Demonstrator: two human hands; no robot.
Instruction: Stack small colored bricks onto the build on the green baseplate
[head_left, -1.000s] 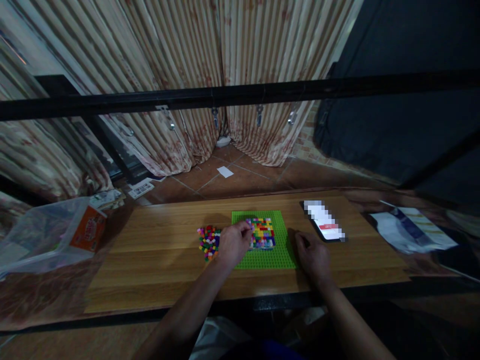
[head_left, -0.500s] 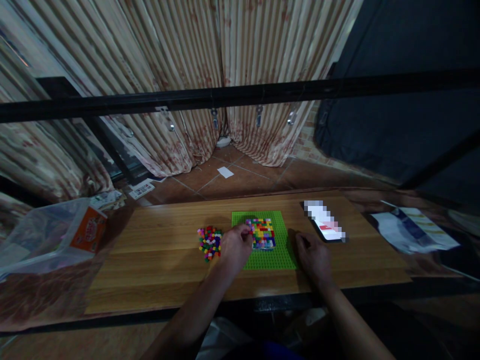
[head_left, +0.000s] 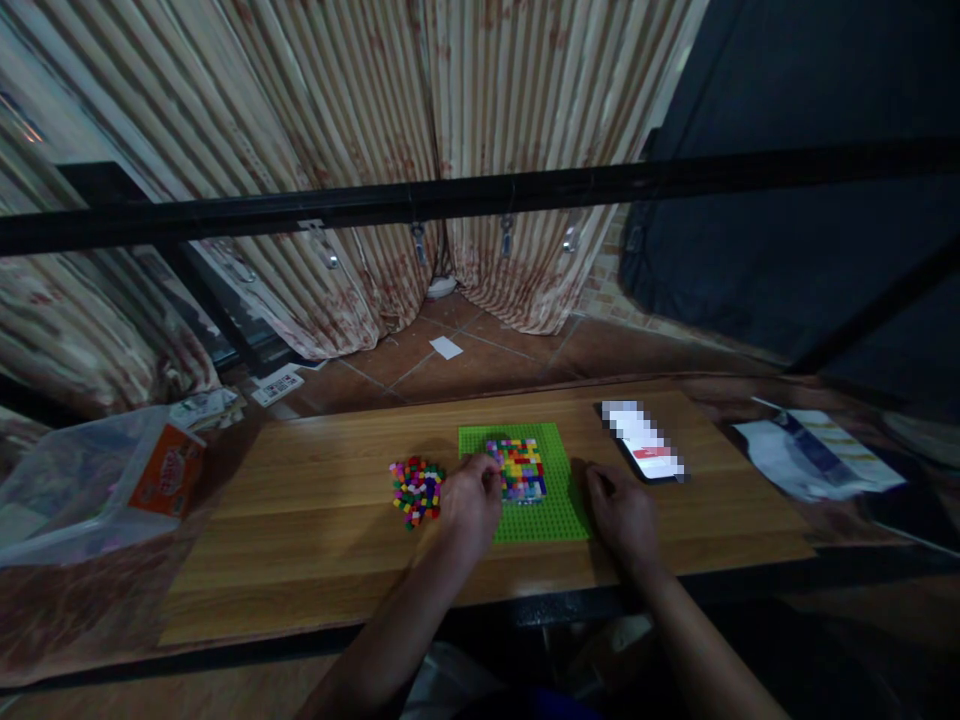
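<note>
A block of small multicoloured building bricks (head_left: pixel 523 468) stands on a green studded baseplate (head_left: pixel 559 515) on the wooden table. At the left edge of the block is my left hand (head_left: pixel 471 503), thumb and fingertips pinched together. Whatever lies between those fingertips is too small and hidden to make out. Left of this hand lies a loose pile of small coloured bricks (head_left: pixel 415 490), partly covered by the hand. My right hand (head_left: pixel 624 517) rests loosely curled at the right edge of the baseplate, with nothing visible in its fingers.
A phone (head_left: pixel 643 441) with a lit screen lies on the table (head_left: pixel 300 520), beyond my right hand. Left of the table stands a clear plastic bin (head_left: pixel 82 480) with an orange label. White and blue packaging (head_left: pixel 817 455) is at the right. A black rail (head_left: pixel 360 200) crosses before the curtains.
The whole view has shifted slightly. My left hand stays at the block's left edge, its fingertips drawn slightly closer together. My right hand keeps its curled pose by the baseplate.
</note>
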